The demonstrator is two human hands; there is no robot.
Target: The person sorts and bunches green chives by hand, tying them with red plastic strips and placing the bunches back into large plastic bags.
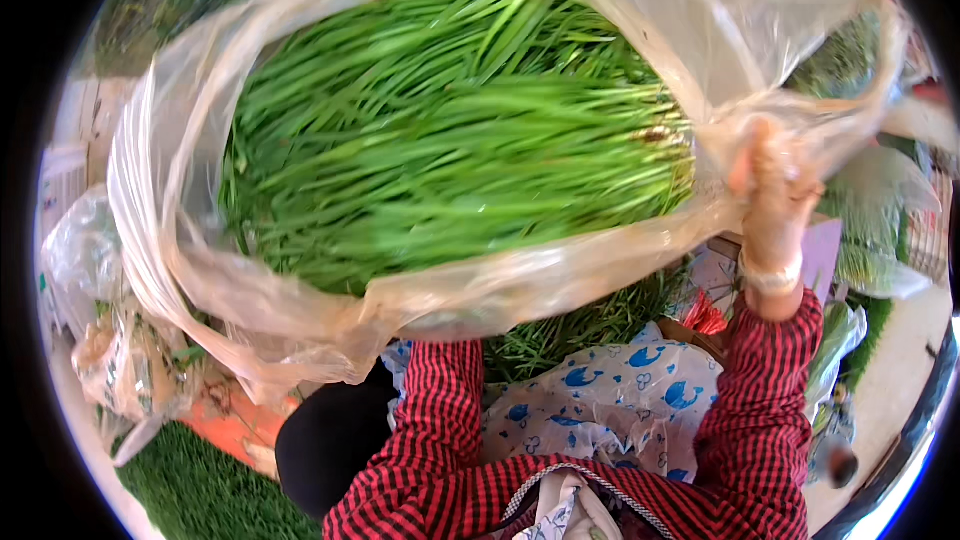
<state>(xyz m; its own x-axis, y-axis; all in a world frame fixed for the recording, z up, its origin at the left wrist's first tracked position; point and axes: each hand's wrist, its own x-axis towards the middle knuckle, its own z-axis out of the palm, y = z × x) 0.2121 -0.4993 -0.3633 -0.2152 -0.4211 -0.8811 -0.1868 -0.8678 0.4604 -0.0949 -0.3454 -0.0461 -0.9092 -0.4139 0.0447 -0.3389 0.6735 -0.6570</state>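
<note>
A large translucent plastic bag (525,292) gapes in front of me. Inside it, long green leafy stalks, likely Chinese chives (465,157), lie in layers, with their pale root ends to the right. My right hand (780,180), a little blurred, grips the gathered plastic at the bag's right side. A pale band circles that wrist. My left forearm, in a red and black checked sleeve (439,397), runs up under the near edge of the bag, which hides my left hand.
Below the bag, more loose greens (592,322) lie by a plastic sheet with blue whale prints (600,405) over my lap. Red string (703,313) is near my right forearm. Plastic-wrapped greens (862,217) lie at right; filled plastic bags (124,367) stand at left, above green turf (202,480).
</note>
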